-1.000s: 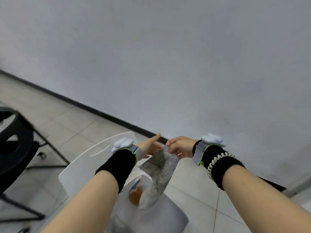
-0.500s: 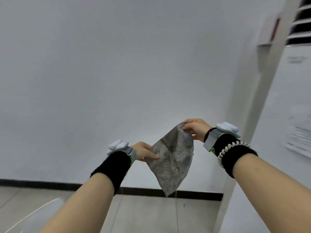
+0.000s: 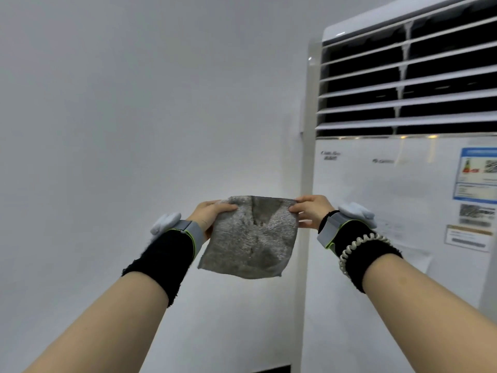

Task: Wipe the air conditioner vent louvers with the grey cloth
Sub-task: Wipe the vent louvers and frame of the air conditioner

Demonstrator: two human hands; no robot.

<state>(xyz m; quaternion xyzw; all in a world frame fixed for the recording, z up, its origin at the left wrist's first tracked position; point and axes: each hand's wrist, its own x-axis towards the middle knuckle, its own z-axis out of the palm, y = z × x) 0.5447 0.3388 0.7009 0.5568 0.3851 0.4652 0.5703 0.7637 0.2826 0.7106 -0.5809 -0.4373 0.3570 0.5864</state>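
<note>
A square grey cloth (image 3: 251, 239) hangs spread out in the air at the middle of the view. My left hand (image 3: 209, 216) pinches its top left corner and my right hand (image 3: 312, 211) pinches its top right corner. A tall white floor-standing air conditioner (image 3: 376, 197) fills the right side. Its vent louvers (image 3: 403, 84), several white horizontal slats over a dark opening, sit at the top right, above and to the right of the cloth. The cloth hangs apart from the unit, in front of its left edge.
A plain white wall (image 3: 134, 117) covers the left and middle. Stickers with a blue-framed label (image 3: 476, 173) are on the unit's front panel at the right. A dark baseboard strip (image 3: 271, 368) shows at the bottom edge.
The view swung up and right from the floor and white chair to the air conditioner. Both hands rose and pulled the cloth from a bunched hang into a flat spread.
</note>
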